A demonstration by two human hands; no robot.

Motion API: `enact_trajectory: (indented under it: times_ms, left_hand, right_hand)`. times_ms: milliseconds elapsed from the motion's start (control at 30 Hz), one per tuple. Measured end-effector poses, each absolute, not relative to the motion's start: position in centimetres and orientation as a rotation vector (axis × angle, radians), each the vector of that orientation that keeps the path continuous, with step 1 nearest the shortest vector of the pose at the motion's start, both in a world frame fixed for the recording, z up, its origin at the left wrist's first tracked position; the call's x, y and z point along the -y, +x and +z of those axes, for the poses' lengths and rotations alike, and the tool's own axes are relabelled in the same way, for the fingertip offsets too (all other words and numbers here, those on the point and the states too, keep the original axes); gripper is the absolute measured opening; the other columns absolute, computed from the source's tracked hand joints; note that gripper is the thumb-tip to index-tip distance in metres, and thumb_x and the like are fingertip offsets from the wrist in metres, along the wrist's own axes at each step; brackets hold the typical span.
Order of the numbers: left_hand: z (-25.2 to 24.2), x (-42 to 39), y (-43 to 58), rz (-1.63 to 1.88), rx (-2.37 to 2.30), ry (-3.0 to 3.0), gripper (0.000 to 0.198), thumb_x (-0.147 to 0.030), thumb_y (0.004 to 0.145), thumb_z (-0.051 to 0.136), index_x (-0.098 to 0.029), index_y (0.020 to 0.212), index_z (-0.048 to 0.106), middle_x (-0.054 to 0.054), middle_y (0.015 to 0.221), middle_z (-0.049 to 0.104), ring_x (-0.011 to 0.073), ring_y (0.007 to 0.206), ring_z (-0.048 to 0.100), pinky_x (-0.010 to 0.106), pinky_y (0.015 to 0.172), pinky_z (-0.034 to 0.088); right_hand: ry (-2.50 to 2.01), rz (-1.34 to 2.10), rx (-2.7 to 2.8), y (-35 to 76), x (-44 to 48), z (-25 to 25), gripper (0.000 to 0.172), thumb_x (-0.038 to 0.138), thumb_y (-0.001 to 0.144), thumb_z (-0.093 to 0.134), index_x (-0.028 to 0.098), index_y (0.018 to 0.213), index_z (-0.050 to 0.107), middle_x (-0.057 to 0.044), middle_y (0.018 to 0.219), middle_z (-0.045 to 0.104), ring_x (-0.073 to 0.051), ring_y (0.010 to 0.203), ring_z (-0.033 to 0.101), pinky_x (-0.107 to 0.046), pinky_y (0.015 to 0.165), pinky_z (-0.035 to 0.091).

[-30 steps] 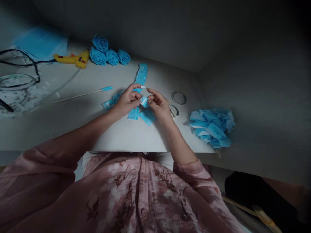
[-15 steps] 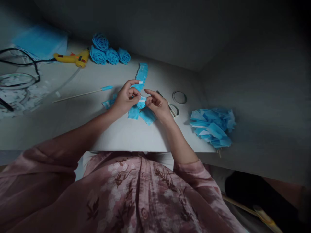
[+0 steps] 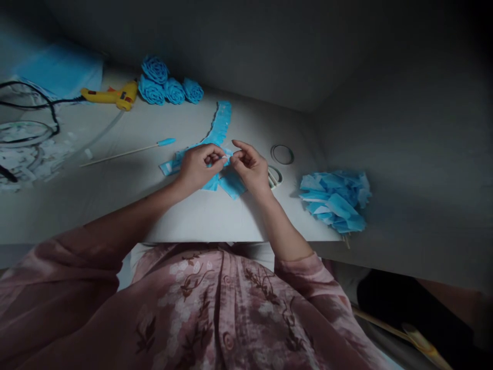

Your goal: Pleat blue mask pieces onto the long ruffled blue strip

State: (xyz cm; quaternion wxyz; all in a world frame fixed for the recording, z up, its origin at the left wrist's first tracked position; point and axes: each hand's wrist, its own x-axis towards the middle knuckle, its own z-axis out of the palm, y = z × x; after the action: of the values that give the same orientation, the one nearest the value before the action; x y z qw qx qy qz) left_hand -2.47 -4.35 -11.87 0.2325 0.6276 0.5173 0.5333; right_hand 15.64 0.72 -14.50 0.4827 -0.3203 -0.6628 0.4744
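My left hand (image 3: 203, 165) and my right hand (image 3: 251, 165) meet over the middle of the table. Both have thumb and fingers pinched on a small blue piece (image 3: 228, 152) with white on it, mostly hidden by the fingertips. My right index finger sticks out above it. Just behind the hands lies a long blue strip (image 3: 222, 121) with a ruffled edge. More blue pieces (image 3: 232, 186) rest beneath the hands. A stick with a blue tip (image 3: 166, 142) lies to the left of my left hand. Scissors (image 3: 275, 177) are partly covered by my right hand.
At the back left are several rolled blue flowers (image 3: 175, 91) and a yellow glue gun (image 3: 125, 96) with a black cord. White scraps (image 3: 50, 156) and blue sheets (image 3: 61, 67) lie farther left. To the right are a thin ring (image 3: 282, 154) and a bunch of blue material (image 3: 335, 200).
My left index finger, raised earlier with a small white bit at its tip, has come down to the blue piece. My right hand has hardly moved. The view has shifted slightly.
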Motion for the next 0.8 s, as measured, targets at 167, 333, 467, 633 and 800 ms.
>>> enact_trajectory:
  times_ms: [167,333,467,633,800]
  left_hand:
    - [-12.4,3.9,-2.5,1.421,-1.494,1.732,0.006,-0.020,0.085,0.071,-0.019,0.088,0.076,-0.001,0.073,0.069,0.0122,0.067,0.057,0.026,0.067,0.044]
    - [-12.4,4.0,-2.6,1.389,-1.507,1.745,0.012,-0.019,0.086,0.072,-0.019,0.094,0.080,0.001,0.079,0.074,0.0130,0.070,0.062,0.026,0.069,0.047]
    - [-12.3,4.1,-2.7,1.357,-1.545,1.781,0.010,-0.020,0.086,0.074,-0.020,0.094,0.080,0.002,0.082,0.077,0.0142,0.072,0.064,0.027,0.070,0.049]
    - [-12.0,4.2,-2.9,1.346,-1.560,1.863,0.007,-0.020,0.086,0.073,-0.020,0.088,0.080,0.002,0.083,0.079,0.0151,0.074,0.065,0.028,0.073,0.050]
    - [-11.9,4.3,-3.0,1.358,-1.544,1.906,0.009,-0.020,0.086,0.070,-0.021,0.081,0.077,0.001,0.077,0.076,0.0154,0.072,0.063,0.029,0.071,0.048]
  right_hand:
    - [-0.789,1.139,1.656,15.5,-0.4,-14.2,0.047,0.043,0.093,0.076,0.022,0.135,0.074,0.000,0.091,0.073,-0.013,0.082,0.066,-0.028,0.080,0.057]
    - [-0.772,1.069,1.695,15.5,0.0,-13.9,0.044,0.038,0.095,0.073,0.022,0.136,0.074,0.000,0.091,0.075,-0.013,0.082,0.068,-0.029,0.081,0.057]
    - [-0.797,0.942,1.780,15.5,0.5,-13.6,0.041,0.036,0.099,0.069,0.024,0.137,0.074,-0.002,0.097,0.078,-0.015,0.086,0.071,-0.031,0.087,0.059]
    - [-0.795,0.816,1.873,15.6,0.7,-13.3,0.042,0.035,0.100,0.066,0.025,0.139,0.073,-0.002,0.102,0.080,-0.016,0.091,0.074,-0.033,0.094,0.061]
    - [-0.778,0.795,1.885,15.6,1.0,-13.0,0.039,0.028,0.099,0.065,0.026,0.136,0.075,-0.001,0.100,0.081,-0.016,0.088,0.074,-0.033,0.093,0.061]
